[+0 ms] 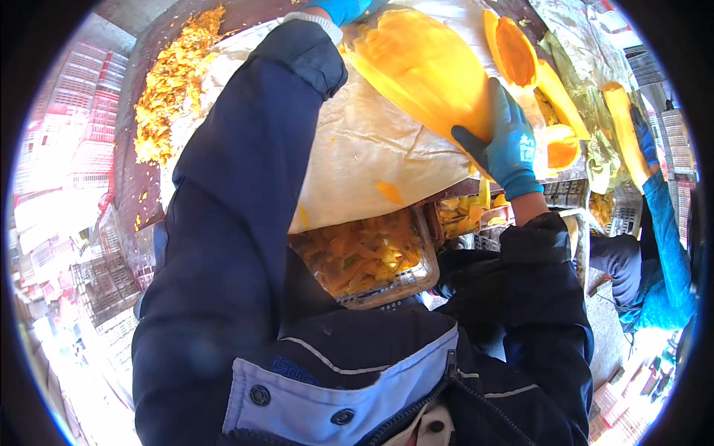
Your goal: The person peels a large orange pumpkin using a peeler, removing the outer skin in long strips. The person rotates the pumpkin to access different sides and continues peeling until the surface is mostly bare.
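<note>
A large peeled orange squash [424, 67], probably a pumpkin, lies slantwise on a pale cloth [368, 150] in front of me. My right hand [505, 139], in a blue-grey coated glove, grips its near right end, with the thumb on the near side and the fingers along the far side. My left hand [343, 8], also in a blue glove, is by the squash's upper left end. The top edge of the view cuts off its fingers, and whatever it may hold is hidden.
A heap of orange shreds [178, 83] lies at the table's left. Halved squash [513, 53] lie on the right. Below the table edge stands a plastic crate [427, 262] of peelings, with another crate [446, 231] beside it. A co-worker's gloved hand [647, 136] holds a long squash [625, 128].
</note>
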`<state>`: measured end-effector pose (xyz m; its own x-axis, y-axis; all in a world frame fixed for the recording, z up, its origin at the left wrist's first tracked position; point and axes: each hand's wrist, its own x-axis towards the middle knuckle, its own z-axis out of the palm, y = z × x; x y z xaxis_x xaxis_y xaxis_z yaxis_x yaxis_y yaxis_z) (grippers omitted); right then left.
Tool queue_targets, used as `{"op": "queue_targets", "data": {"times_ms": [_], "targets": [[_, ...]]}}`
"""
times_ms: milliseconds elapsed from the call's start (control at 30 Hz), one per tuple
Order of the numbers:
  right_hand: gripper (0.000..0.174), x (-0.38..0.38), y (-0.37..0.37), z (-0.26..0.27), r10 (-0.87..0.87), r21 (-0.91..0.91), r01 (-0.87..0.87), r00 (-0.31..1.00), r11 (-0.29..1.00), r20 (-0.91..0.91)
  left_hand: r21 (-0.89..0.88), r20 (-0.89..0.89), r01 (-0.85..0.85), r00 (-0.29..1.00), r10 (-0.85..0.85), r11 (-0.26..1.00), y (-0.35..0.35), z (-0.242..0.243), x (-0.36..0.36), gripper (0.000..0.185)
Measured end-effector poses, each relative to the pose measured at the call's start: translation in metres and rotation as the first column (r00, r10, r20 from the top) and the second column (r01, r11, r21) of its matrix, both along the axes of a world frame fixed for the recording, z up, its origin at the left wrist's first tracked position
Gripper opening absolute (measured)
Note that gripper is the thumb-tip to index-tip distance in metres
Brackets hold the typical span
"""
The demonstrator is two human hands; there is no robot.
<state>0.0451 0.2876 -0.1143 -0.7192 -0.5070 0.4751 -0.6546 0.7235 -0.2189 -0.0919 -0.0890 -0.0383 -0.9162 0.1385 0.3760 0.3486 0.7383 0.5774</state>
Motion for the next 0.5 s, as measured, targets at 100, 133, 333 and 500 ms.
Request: {"op": "queue_targets", "data": {"times_ms": [100, 133, 333, 500], "targets": [[0.075, -0.019, 0.008, -0.001, -0.025, -0.117, 0.028, 0.999, 0.993, 0.029, -0.107, -0.182, 0.099, 0.976, -0.117, 0.989, -0.009, -0.015, 0.002, 0.025], [0.06, -0.026, 0.01, -0.002, -0.052, -0.169, 0.057, 0.998, 0.984, 0.036, -0.204, -0.029, -0.075, 0.997, 0.071, 0.976, -0.014, -0.016, 0.016, 0.025], [0.045, -0.068, -0.031, -0.003, -0.146, -0.207, 0.134, 0.988, 0.969, -0.047, -0.062, -0.22, -0.357, 0.916, 0.337, 0.932, 0.012, -0.044, 0.182, 0.026], [0.043, -0.081, -0.088, 0.001, 0.415, -0.586, -0.241, 0.892, 0.774, 0.181, 0.438, 0.101, -0.406, 0.909, 0.405, 0.802, 0.055, -0.049, 0.29, 0.016]]}}
